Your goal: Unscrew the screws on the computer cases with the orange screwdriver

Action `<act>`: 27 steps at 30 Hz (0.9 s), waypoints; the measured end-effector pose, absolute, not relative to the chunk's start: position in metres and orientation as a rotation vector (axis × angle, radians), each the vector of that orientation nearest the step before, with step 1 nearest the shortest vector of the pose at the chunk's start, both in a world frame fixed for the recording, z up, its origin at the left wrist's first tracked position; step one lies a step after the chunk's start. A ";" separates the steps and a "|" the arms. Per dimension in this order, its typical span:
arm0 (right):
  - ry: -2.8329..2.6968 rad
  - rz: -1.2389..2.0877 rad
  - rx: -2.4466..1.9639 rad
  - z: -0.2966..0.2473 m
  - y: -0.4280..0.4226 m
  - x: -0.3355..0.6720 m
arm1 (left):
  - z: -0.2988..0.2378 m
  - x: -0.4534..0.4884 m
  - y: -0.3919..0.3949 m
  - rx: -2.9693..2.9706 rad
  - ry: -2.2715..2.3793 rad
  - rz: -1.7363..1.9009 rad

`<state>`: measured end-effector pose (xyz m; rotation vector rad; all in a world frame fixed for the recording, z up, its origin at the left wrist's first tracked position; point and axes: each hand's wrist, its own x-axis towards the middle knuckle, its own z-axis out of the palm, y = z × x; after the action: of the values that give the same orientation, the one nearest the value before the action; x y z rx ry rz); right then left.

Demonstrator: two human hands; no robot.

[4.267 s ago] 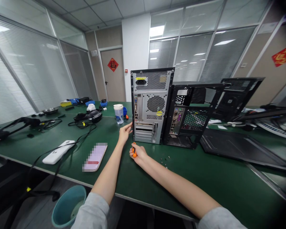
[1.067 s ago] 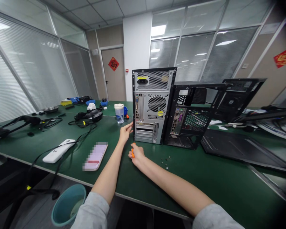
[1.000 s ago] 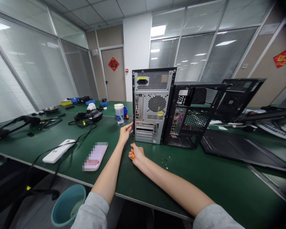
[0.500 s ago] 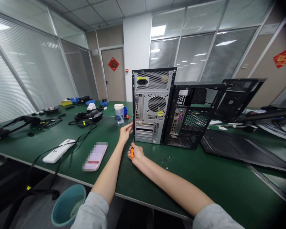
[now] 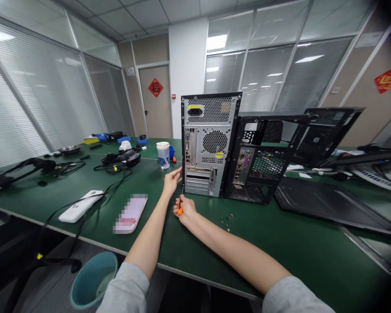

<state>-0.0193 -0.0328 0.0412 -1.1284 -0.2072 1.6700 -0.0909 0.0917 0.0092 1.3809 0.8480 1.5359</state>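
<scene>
A computer case (image 5: 203,171) stands upright on the green table with its rear panel toward me. My right hand (image 5: 186,207) is wrapped round the orange and black handle of a screwdriver (image 5: 180,208). Its thin shaft points up to the lower left corner of the rear panel; whether the tip sits in a screw is too small to make out. Against the case's left edge rest the outstretched fingers of my left hand (image 5: 171,181), holding nothing. Several small screws (image 5: 228,229) lie loose on the table to the right of my right hand.
An opened black case frame (image 5: 269,174) stands right of the computer case, with a black side panel (image 5: 332,202) lying beyond it. Left are a plastic cup (image 5: 163,155), a phone (image 5: 130,215), a white power bank-like block (image 5: 81,206) and cables. A teal bin (image 5: 94,278) stands below the table edge.
The orange handle has turned slightly in my right hand, and the fingers have shifted a little with it. My left hand stays against the case.
</scene>
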 end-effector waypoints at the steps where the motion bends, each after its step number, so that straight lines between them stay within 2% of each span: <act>1: -0.206 1.671 -1.127 0.042 -0.033 -0.019 | 0.009 -0.091 0.092 1.381 0.850 1.536; 27: -0.160 1.731 -1.112 0.039 -0.029 -0.023 | 0.010 -0.090 0.090 1.373 0.828 1.547</act>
<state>-0.0228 -0.0289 0.0394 -1.1116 -0.1598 1.7307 -0.0900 0.0895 0.0099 1.3726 0.8278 1.5466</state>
